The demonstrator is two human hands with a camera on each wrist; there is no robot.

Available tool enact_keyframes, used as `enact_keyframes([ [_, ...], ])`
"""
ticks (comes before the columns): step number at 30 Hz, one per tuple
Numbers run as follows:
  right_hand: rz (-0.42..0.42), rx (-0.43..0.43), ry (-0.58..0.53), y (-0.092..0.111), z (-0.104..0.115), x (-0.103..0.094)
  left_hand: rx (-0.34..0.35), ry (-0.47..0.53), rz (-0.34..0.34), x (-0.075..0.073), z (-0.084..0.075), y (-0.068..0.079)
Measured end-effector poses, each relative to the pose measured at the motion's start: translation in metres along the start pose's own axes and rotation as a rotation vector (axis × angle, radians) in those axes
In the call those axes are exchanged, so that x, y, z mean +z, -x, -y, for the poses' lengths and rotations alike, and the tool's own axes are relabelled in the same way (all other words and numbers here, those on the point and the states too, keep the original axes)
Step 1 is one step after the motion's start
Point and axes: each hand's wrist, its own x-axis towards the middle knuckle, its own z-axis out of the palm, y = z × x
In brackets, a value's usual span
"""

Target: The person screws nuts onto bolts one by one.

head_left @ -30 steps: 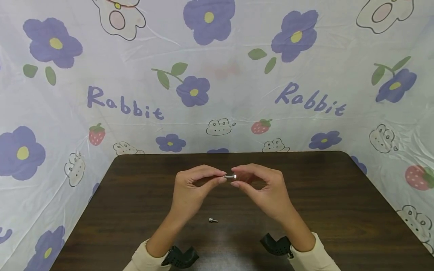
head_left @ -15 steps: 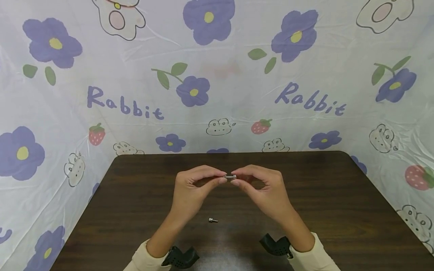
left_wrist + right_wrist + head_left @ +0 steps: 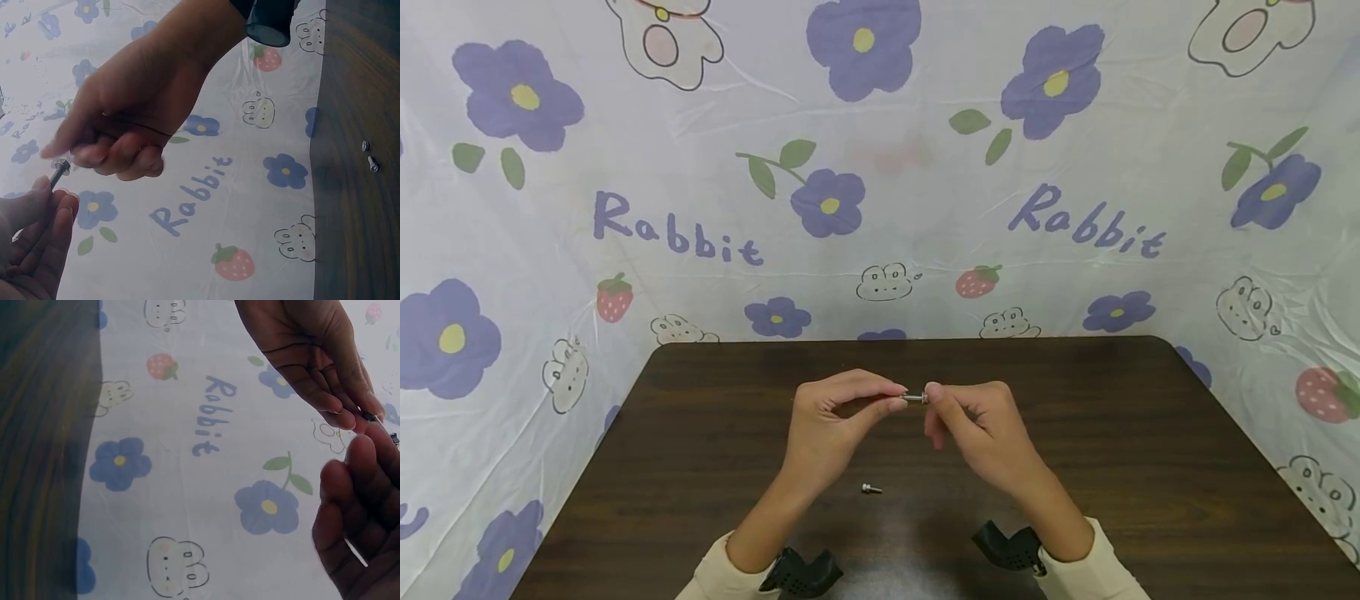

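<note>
Above the table, my left hand (image 3: 833, 425) pinches one end of a metal bolt (image 3: 913, 398) between thumb and fingertips. The bolt lies sideways, its bare shank pointing to the right. A small nut (image 3: 61, 166) sits at the bolt's right end. My right hand (image 3: 981, 425) is at that end, its thumb and index fingertip at the nut, with the other fingers curled below. The right thumb partly covers the nut in the head view. Below the hands on the table, a second small bolt (image 3: 872, 488) lies on its side.
The dark wooden table (image 3: 700, 467) has rounded far corners. Behind it hangs a white cloth (image 3: 925, 217) printed with flowers and rabbits. In the left wrist view, a small round metal piece (image 3: 365, 145) shows beside the loose bolt. Black wrist cameras (image 3: 808, 573) sit at both cuffs.
The right thumb has moved up across the nut, and the right fingers have curled down. Both hands have shifted slightly right and lower. The loose bolt stays put.
</note>
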Motion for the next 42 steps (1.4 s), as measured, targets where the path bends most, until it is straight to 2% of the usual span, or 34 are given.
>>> enact_keyframes([
  [5,0.041,0.025,-0.002,0.0015,-0.0009,-0.0019,-0.001,0.001,-0.008,0.0002,-0.0004,-0.0004],
  [11,-0.028,-0.013,0.024,-0.0018,-0.0012,-0.006,-0.004,-0.011,-0.016,-0.0004,-0.0006,-0.0007],
  [15,-0.066,-0.07,0.043,-0.0036,-0.0002,-0.0084,0.001,-0.015,-0.018,-0.0014,-0.0001,-0.0015],
  [22,-0.076,-0.2,0.045,-0.0055,0.0004,-0.0081,0.014,-0.013,-0.018,-0.0017,0.0005,-0.0017],
  [30,-0.108,-0.276,0.019,-0.007,-0.0015,-0.006,0.009,0.007,-0.008,-0.0012,0.0019,-0.0011],
  [34,-0.111,-0.281,0.02,-0.0071,-0.0027,-0.0056,0.01,0.006,-0.008,-0.0012,0.0022,-0.0009],
  [42,-0.097,-0.221,0.025,-0.0048,-0.0016,-0.004,0.009,0.005,-0.012,-0.0013,0.0014,-0.0003],
])
